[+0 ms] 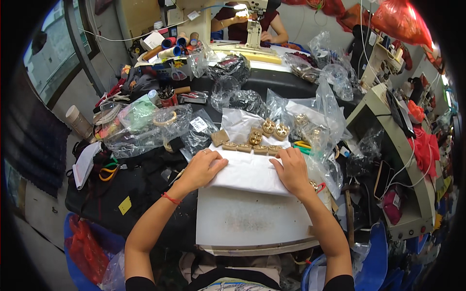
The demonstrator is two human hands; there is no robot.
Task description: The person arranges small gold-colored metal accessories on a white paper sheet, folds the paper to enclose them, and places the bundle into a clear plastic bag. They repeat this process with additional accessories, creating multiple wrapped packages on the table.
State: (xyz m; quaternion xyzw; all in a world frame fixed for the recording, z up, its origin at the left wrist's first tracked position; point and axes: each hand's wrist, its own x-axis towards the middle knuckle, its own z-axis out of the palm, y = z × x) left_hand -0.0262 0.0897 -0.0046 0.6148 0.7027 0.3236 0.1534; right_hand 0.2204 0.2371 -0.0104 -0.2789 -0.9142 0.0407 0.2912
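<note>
While a person's two bare hands lay on a folded white paper sheet (245, 173), the head view showed handwriting on a small white label (198, 124), stuck to a crinkled clear plastic bag (195, 141) beyond the left hand (198, 169). Its dark strokes were small and slanted.

The left hand was bent over the sheet's left end, thumb inward; the right hand (294, 173) mirrored it at the right end. Fingertips were partly hidden, so whether either hand pinched the paper or merely pressed it could not be told.

The sheet lay across the far part of a pale, smudged board (252, 220). Along its far edge ran a row of tan blocks (260, 149), their lower parts hidden by paper. Just beyond sat round, gold openwork ornaments (281, 130); others to the right blurred beneath clear plastic.

Green-and-yellow handles (303, 146) near the right hand were partly covered. At the top, a co-worker in dark red (238, 31) was cut off by the frame, partly behind a cream sewing machine (254, 33).
</note>
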